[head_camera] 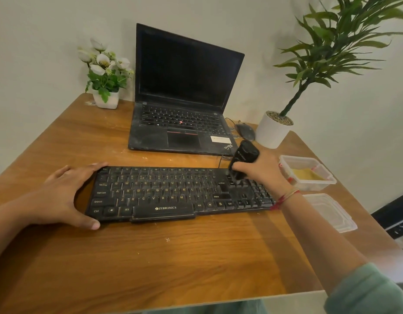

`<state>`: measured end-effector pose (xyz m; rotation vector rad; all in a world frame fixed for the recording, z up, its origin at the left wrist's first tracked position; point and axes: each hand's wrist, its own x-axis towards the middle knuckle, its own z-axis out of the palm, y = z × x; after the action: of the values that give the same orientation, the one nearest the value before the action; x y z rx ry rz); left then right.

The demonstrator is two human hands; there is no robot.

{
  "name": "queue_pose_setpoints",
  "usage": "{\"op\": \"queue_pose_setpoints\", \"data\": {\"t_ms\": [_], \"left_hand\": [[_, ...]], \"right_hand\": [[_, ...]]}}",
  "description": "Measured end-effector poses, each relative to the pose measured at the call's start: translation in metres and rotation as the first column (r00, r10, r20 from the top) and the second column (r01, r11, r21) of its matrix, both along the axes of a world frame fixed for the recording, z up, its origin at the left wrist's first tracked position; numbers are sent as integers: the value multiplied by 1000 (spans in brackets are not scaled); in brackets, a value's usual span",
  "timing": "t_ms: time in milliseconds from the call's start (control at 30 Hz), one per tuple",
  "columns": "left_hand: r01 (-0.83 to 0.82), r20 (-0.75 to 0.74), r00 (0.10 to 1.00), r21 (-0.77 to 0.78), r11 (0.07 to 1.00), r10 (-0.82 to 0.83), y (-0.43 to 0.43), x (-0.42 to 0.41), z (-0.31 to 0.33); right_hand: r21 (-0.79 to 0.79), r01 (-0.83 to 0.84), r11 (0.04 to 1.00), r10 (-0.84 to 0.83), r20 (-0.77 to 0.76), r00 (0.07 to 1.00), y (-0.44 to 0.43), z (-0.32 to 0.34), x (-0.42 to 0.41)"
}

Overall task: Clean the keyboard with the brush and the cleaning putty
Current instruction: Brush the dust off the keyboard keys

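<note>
A dusty black keyboard [164,193] lies across the middle of the wooden table [150,257]. My left hand [64,196] clasps its left end, thumb at the front edge and fingers along the back. My right hand [261,173] holds a black brush [244,157] upright, its lower end down on the keys near the Enter key at the keyboard's right part. A clear plastic box [309,173] holding yellowish putty sits open just right of my right hand.
An open dusty laptop [184,105] stands behind the keyboard, a mouse [245,131] and a white potted plant [273,130] to its right. A small flower pot [105,98] is at the back left. The box's lid [331,211] lies near the right edge.
</note>
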<state>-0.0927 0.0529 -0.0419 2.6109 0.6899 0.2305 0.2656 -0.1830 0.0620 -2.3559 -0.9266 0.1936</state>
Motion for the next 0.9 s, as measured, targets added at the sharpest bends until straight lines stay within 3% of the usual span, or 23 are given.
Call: {"op": "queue_pose_setpoints", "data": {"t_ms": [100, 200, 233, 367, 500, 633, 767, 900], "left_hand": [[-5, 3, 1000, 10, 1000, 5, 2, 0, -2], [-5, 3, 1000, -1, 1000, 5, 3, -1, -3], [-3, 4, 1000, 4, 1000, 3, 4, -1, -4], [-15, 10, 1000, 12, 1000, 15, 6, -1, -8], [-26, 0, 1000, 20, 999, 26, 3, 0, -4], [-53, 11, 999, 36, 998, 53, 3, 0, -5], [-56, -13, 998, 24, 998, 56, 5, -1, -4], [-52, -15, 999, 31, 998, 52, 6, -1, -7]], "right_hand": [[19, -25, 1000, 27, -121, 992, -1, 0, 1], [26, 78, 997, -79, 26, 997, -17, 5, 20], [43, 113, 993, -113, 10, 994, -22, 6, 24], [124, 139, 982, -113, -197, 974, -28, -2, 28], [43, 139, 989, -132, -151, 980, -32, -4, 23], [-143, 95, 985, -106, -74, 992, -51, 1, 11], [-228, -2, 974, -49, -220, 974, -62, 16, 13], [-13, 34, 999, -36, -238, 971, -46, 12, 16]]}}
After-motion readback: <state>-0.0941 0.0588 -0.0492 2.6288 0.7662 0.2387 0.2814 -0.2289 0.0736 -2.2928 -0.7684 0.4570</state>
